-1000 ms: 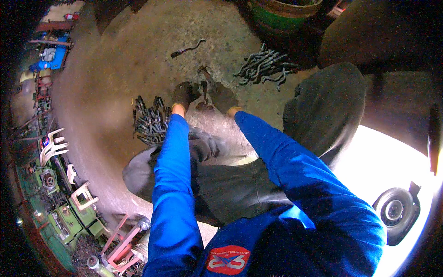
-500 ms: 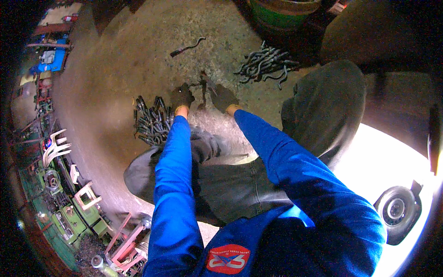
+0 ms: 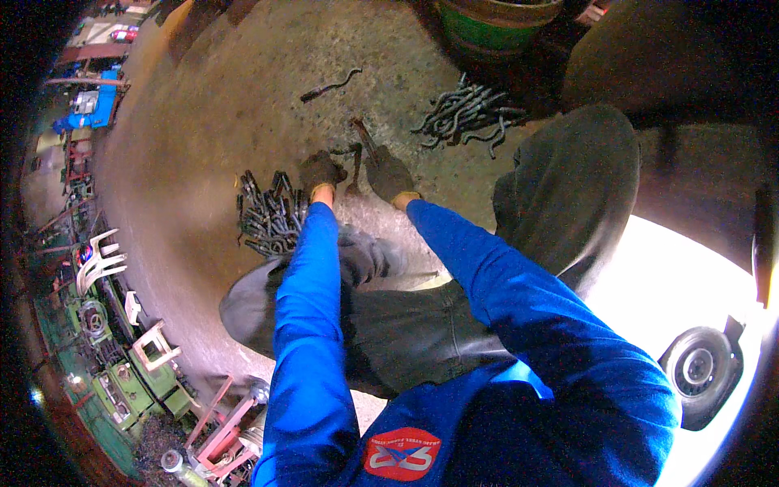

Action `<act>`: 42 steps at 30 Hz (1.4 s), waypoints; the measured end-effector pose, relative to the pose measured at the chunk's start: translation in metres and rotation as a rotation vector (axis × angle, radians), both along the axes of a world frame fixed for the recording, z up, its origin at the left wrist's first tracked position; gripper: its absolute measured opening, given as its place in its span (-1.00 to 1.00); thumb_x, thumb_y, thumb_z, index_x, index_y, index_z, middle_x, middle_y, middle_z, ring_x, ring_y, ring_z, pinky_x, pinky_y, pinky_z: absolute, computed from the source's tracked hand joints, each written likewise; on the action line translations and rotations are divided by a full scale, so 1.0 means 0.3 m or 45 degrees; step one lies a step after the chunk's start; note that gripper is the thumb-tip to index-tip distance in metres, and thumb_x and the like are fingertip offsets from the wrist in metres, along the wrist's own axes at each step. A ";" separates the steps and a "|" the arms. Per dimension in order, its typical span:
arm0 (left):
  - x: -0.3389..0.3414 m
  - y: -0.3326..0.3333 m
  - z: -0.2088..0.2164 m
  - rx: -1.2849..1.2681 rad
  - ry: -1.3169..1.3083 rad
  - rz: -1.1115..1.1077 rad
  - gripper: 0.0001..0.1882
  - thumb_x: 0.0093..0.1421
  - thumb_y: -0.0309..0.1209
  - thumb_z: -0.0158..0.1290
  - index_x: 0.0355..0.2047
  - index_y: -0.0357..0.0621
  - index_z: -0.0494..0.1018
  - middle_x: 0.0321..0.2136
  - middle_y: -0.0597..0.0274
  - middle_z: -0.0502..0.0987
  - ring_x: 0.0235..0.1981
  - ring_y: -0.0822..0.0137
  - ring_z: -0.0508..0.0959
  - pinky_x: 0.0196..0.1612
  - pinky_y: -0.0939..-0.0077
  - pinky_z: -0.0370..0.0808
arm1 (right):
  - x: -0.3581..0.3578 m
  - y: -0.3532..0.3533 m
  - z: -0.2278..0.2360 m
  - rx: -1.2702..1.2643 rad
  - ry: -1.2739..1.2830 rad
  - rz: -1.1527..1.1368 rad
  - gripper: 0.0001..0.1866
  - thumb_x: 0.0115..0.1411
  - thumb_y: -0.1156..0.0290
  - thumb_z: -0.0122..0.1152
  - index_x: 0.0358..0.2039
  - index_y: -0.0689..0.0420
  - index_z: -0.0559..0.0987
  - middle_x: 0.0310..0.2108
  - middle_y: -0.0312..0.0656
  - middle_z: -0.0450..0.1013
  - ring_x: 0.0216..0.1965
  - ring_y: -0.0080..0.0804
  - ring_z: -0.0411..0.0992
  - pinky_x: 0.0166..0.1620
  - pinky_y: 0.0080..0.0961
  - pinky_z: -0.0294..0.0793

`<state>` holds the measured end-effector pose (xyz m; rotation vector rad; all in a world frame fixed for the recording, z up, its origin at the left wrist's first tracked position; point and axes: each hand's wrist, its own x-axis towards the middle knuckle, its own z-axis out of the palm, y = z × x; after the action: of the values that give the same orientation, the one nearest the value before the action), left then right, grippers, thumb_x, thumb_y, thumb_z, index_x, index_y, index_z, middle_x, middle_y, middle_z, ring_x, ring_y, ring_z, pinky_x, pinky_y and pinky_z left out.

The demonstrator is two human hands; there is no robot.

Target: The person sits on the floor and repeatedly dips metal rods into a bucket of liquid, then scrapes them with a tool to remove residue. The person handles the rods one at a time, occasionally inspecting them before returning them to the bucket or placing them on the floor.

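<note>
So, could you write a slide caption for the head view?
Between two piles of dark rods, a gloved right hand holds a slim bar beside the left hand.

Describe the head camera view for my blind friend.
The gloved left hand and right hand are close together, over the floor, the right holding a thin tool. A pile of metal rods lies to the left, another pile to the right.

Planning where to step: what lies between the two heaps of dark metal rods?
In the head view: the left hand, nearer the left heap; the right hand, gripping a bar-like tool; and a narrow dark object between the hands.
</note>
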<state>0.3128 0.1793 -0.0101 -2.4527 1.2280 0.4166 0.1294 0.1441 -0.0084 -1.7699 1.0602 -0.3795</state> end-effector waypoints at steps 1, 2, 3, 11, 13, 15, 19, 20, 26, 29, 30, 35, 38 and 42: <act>-0.015 -0.015 0.006 0.004 -0.008 -0.025 -0.39 -0.22 -0.12 0.31 -0.14 -0.10 0.48 -0.14 -0.02 0.52 -0.10 -0.01 0.52 -0.06 0.20 0.46 | 0.011 0.002 -0.062 -0.121 -0.022 0.009 -0.54 0.15 0.09 -0.03 -0.10 0.21 0.41 -0.20 0.16 0.45 -0.19 0.16 0.42 -0.11 -0.06 0.40; -0.002 -0.010 -0.003 -0.006 -0.011 0.001 -0.40 -0.22 -0.12 0.32 -0.14 -0.11 0.48 -0.15 -0.02 0.53 -0.11 0.00 0.53 -0.07 0.21 0.47 | 0.027 0.002 -0.094 -0.245 -0.054 0.029 -0.53 0.16 0.09 -0.03 -0.10 0.22 0.42 -0.20 0.16 0.45 -0.19 0.16 0.42 -0.11 -0.06 0.40; 0.031 0.022 -0.019 -0.012 -0.022 0.044 -0.40 -0.22 -0.12 0.32 -0.15 -0.12 0.48 -0.16 -0.02 0.53 -0.13 0.01 0.53 -0.08 0.22 0.48 | 0.038 -0.005 -0.049 -0.098 0.010 0.139 -0.53 0.17 0.09 -0.04 -0.11 0.23 0.42 -0.18 0.16 0.45 -0.17 0.16 0.42 -0.10 -0.06 0.39; 0.147 0.073 -0.200 -0.070 0.023 0.080 -0.41 -0.22 -0.03 0.28 -0.22 -0.12 0.50 -0.16 0.02 0.54 -0.14 0.02 0.55 -0.11 0.24 0.49 | 0.045 -0.004 -0.023 0.053 -0.043 -0.073 -0.56 0.07 0.18 0.01 -0.12 0.22 0.45 -0.16 0.15 0.44 -0.10 0.13 0.41 -0.05 -0.11 0.39; 0.384 0.214 -0.210 -0.166 0.035 0.191 -0.37 -0.20 0.02 0.25 -0.17 -0.12 0.49 -0.14 0.02 0.53 -0.12 0.01 0.53 -0.10 0.23 0.48 | 0.154 0.017 0.073 0.129 0.017 0.318 -0.57 0.07 0.19 0.00 -0.13 0.21 0.46 -0.18 0.14 0.46 -0.12 0.12 0.42 -0.06 -0.11 0.40; 0.123 0.048 -0.223 0.021 0.183 0.228 -0.36 -0.13 0.03 0.21 -0.11 -0.13 0.46 -0.11 0.00 0.51 -0.11 0.01 0.53 -0.08 0.24 0.47 | 0.026 -0.070 -0.059 0.179 0.276 0.355 -0.58 0.07 0.19 0.00 -0.13 0.20 0.46 -0.20 0.13 0.46 -0.14 0.12 0.43 -0.07 -0.11 0.40; 0.142 0.100 -0.149 0.051 0.087 -0.250 -0.38 0.04 0.04 0.04 0.01 -0.10 0.40 -0.04 -0.01 0.47 -0.05 0.03 0.48 -0.01 0.22 0.41 | -0.019 -0.077 -0.005 0.219 0.231 0.192 -0.57 0.06 0.19 0.02 -0.11 0.18 0.47 -0.21 0.14 0.47 -0.17 0.13 0.44 -0.09 -0.12 0.42; 0.148 0.099 -0.147 0.065 0.050 -0.447 -0.40 0.09 0.04 -0.02 0.03 -0.10 0.39 -0.03 -0.01 0.45 -0.03 0.02 0.46 0.01 0.21 0.40 | -0.038 -0.075 -0.015 0.260 0.197 0.118 -0.56 0.05 0.19 0.03 -0.11 0.18 0.47 -0.22 0.14 0.47 -0.17 0.13 0.44 -0.09 -0.12 0.42; 0.061 -0.109 -0.120 -0.051 0.019 -0.731 -0.49 0.25 -0.01 -0.27 0.00 -0.07 0.40 -0.05 -0.10 0.44 -0.02 -0.10 0.40 0.06 0.10 0.34 | -0.168 -0.068 -0.176 0.080 0.204 0.180 -0.54 0.06 0.09 0.04 -0.10 0.12 0.53 -0.19 0.14 0.47 -0.15 0.08 0.45 -0.10 -0.14 0.42; -0.060 -0.184 -0.086 -0.327 0.091 -0.868 -0.63 0.16 -0.22 -0.14 -0.09 -0.07 0.44 -0.08 -0.08 0.46 -0.07 -0.09 0.44 0.01 0.10 0.39 | -0.181 -0.049 -0.128 0.397 0.345 0.342 -0.49 0.08 0.05 0.03 0.04 -0.07 0.46 -0.11 0.11 0.45 -0.14 0.06 0.46 -0.08 -0.17 0.42; -0.212 -0.267 -0.020 -0.172 0.115 -1.009 -0.62 0.08 -0.39 -0.05 -0.05 -0.08 0.39 -0.08 -0.07 0.46 -0.08 -0.07 0.46 -0.02 0.10 0.42 | -0.223 -0.055 -0.124 0.304 0.467 0.416 -0.44 0.11 0.02 0.00 0.12 -0.09 0.37 -0.02 0.08 0.40 -0.03 0.02 0.39 0.01 -0.21 0.36; -0.481 -0.441 -0.106 -0.296 0.654 -0.272 -0.65 0.12 -0.26 -0.08 -0.11 -0.09 0.43 -0.19 -0.04 0.51 -0.20 -0.02 0.50 -0.14 0.13 0.44 | -0.261 -0.027 -0.494 -0.089 0.505 0.155 -0.35 0.14 0.02 -0.01 0.19 0.06 0.26 0.17 -0.06 0.24 0.16 -0.16 0.19 0.15 -0.34 0.19; -0.411 -0.384 -0.257 -0.390 0.671 0.110 -0.66 0.12 -0.20 -0.06 -0.15 -0.09 0.45 -0.26 -0.01 0.54 -0.31 0.02 0.53 -0.24 0.15 0.46 | -0.226 -0.041 -0.454 0.614 -0.071 0.091 -0.35 0.15 0.13 0.04 0.23 0.07 0.19 0.13 -0.04 0.27 0.05 -0.12 0.29 0.04 -0.30 0.33; -0.245 -0.362 -0.350 -0.357 0.511 0.174 -0.65 0.13 -0.13 -0.04 -0.21 -0.08 0.48 -0.36 0.04 0.58 -0.45 0.08 0.57 -0.37 0.19 0.49 | -0.212 -0.031 -0.360 0.389 0.241 0.293 -0.43 0.18 0.10 -0.01 0.14 0.12 0.28 0.00 0.02 0.36 -0.03 -0.10 0.37 0.00 -0.27 0.38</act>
<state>0.2392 0.0707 -0.1151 -2.7947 1.3514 0.8626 0.0659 0.1347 -0.1163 -1.6487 0.9728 0.0904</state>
